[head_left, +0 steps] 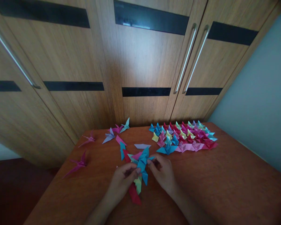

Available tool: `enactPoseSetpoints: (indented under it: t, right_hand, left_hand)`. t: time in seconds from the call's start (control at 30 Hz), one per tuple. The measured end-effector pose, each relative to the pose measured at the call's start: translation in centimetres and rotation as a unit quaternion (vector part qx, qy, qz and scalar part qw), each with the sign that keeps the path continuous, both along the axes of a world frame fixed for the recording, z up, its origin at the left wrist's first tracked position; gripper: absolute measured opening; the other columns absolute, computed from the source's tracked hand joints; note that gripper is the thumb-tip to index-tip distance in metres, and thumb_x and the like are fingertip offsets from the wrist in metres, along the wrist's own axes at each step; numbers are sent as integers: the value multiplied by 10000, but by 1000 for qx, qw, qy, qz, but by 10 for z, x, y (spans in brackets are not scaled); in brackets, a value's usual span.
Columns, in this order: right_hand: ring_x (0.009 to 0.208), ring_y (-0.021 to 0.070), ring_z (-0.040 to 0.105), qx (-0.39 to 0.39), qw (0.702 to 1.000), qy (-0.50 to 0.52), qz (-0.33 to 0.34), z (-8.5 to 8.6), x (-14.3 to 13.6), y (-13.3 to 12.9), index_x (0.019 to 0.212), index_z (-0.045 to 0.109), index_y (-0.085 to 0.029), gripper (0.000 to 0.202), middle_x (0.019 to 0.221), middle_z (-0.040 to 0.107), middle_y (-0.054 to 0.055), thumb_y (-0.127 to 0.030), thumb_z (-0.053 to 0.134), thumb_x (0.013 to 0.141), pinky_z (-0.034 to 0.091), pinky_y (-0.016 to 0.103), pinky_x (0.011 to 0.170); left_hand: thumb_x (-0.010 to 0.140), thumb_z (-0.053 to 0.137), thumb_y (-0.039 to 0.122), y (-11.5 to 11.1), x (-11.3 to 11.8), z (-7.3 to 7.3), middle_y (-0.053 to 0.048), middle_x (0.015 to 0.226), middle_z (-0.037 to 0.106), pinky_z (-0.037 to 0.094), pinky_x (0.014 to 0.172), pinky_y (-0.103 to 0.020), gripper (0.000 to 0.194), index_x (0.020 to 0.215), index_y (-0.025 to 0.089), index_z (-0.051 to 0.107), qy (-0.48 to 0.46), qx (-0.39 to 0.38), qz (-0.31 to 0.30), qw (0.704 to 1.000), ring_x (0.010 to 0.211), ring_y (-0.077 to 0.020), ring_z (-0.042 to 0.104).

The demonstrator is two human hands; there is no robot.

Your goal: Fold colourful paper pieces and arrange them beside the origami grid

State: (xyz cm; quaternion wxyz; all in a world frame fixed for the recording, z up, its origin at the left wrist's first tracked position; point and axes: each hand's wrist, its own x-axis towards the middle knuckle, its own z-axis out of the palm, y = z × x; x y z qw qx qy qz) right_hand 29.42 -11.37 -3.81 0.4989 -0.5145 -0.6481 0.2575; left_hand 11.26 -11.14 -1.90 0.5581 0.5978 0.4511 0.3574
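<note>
Between my two hands is a blue folded-paper origami piece (142,161) with several pointed flaps, held above the table. My left hand (125,178) pinches its lower left side between thumb and fingers. At its right point, my right hand (162,170) grips a flap with thumb and forefinger. Beneath and behind it lie other folded papers: a red strip (134,195), a yellow-green piece (138,184), a pink piece (136,156) and a blue strip (123,150). My fingers and the held piece partly hide this pile.
Rows of colourful folded-paper pieces (182,136) stand at the back right of the brown table (201,187). Paper cranes, one magenta (79,163), one lilac (109,135) and one pale blue (125,125), are on the left. A lavender strip (142,146) lies centrally. Wooden cupboard doors (145,59) rise behind.
</note>
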Motion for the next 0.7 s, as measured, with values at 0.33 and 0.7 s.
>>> enactPoseSetpoints:
  t: [0.33,0.7]
  right_hand:
    - [586,125,579,18,997,21,-67,9,7,3,732,618,-203,151,641,625,-20,-280,549,842,438,213,557]
    - [625,140,623,131,970,-39,-199,17,40,-8,809,642,-194,134,708,675,10,-322,604,817,491,230,609]
  left_hand:
    - [745,633,357,1,2,-2,10,626,576,394,556,-222,207,748,151,643,31,3,7,999,590,-137,521]
    - [785,599,319,1,0,-7,-16,697,617,431,602,-233,175,820,158,658,32,22,-27,999,653,-154,565]
